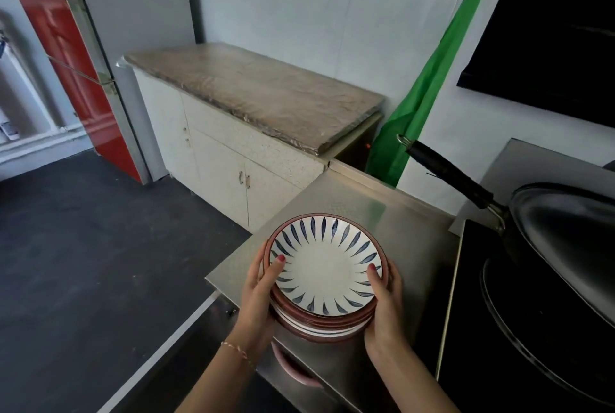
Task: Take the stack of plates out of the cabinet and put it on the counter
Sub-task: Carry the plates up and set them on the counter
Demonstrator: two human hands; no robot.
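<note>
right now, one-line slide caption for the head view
Both hands, left and right, grip a stack of plates over the steel counter.

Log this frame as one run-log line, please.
stage: carrying | left hand: grips stack of plates | right hand: grips opposite side | stack: over steel counter, contact unclear | pan: on right

Bare forearms, no sleeves; thin pink bracelet (pixel 237 350) on the left wrist, red polish on the thumbnails (pixel 281 258).
</note>
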